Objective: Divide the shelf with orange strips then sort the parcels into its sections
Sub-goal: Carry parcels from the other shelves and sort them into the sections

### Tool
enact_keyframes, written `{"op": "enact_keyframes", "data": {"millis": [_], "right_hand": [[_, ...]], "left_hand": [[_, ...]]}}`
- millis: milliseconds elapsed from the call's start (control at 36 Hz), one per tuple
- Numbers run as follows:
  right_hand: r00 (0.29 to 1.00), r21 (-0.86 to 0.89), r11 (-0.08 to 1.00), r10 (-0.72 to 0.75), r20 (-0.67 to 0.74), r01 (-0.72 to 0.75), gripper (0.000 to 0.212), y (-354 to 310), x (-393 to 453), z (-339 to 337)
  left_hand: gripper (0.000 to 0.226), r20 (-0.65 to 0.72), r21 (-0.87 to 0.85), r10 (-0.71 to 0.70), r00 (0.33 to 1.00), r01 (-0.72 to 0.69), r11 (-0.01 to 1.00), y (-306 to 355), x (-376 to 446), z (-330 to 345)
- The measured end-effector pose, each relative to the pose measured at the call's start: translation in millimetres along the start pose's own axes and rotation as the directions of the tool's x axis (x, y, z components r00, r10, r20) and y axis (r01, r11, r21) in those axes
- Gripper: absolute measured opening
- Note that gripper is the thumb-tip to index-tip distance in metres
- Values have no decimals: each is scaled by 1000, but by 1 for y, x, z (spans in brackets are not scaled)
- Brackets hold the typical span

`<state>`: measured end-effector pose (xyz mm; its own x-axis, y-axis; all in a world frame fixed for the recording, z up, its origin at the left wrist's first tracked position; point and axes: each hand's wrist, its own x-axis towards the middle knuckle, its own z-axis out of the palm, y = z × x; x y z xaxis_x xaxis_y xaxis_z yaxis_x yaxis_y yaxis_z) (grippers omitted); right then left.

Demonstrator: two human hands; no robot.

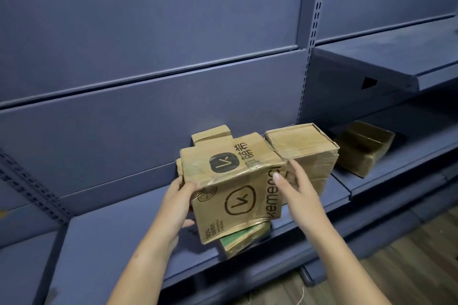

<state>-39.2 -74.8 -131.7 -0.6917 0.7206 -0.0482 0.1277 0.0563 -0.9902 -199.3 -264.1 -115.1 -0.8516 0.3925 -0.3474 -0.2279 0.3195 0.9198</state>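
A brown cardboard parcel with black logos (231,181) sits tilted on top of a flatter parcel with a green face (244,239) on the blue shelf (119,238). My left hand (177,202) grips the logo parcel's left side, thumb on its front edge. My right hand (296,184) lies with straight fingers against the parcel's right edge. A taped brown parcel (301,150) stands just right of it, and a small parcel (210,135) peeks out behind. No orange strips are in view.
A darker open-topped carton (365,147) rests on the neighbouring shelf bay to the right. A higher shelf (396,62) juts out at upper right. A slotted upright (313,39) separates the bays. Wooden floor (409,267) lies below.
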Motion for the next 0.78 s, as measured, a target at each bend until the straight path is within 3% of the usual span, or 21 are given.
{"op": "enact_keyframes", "data": {"millis": [83, 222, 333, 444, 556, 639, 722, 778], "right_hand": [[1000, -15, 1000, 1, -13, -2, 60, 0, 8, 2], [999, -59, 998, -2, -39, 0, 81, 2, 18, 4], [998, -107, 994, -15, -53, 10, 82, -1, 22, 7], [997, -112, 993, -46, -56, 39, 57, -6, 18, 10], [996, -119, 992, -51, -75, 42, 57, -5, 8, 14], [997, -70, 996, -61, -38, 59, 43, 1, -1, 11], [996, -29, 996, -86, -9, 86, 32, 9, -12, 8], [993, -18, 993, -114, -6, 114, 38, 15, -20, 5]], "left_hand": [[31, 15, -31, -11, 1000, 11, 999, -5, -5, -3], [28, 34, -87, 12, 999, -9, 996, -14, -16, -7], [32, 52, -159, 39, 998, -31, 987, -18, -24, -9], [38, 65, -212, 90, 994, -75, 974, -27, -28, -14], [45, 73, -264, 112, 991, -89, 960, -34, -31, -20], [68, 54, -284, 127, 990, -107, 953, -42, -33, -24], [69, 41, -254, 165, 985, -149, 956, -51, -35, -23], [73, 39, -239, 178, 983, -163, 957, -58, -37, -22]]}}
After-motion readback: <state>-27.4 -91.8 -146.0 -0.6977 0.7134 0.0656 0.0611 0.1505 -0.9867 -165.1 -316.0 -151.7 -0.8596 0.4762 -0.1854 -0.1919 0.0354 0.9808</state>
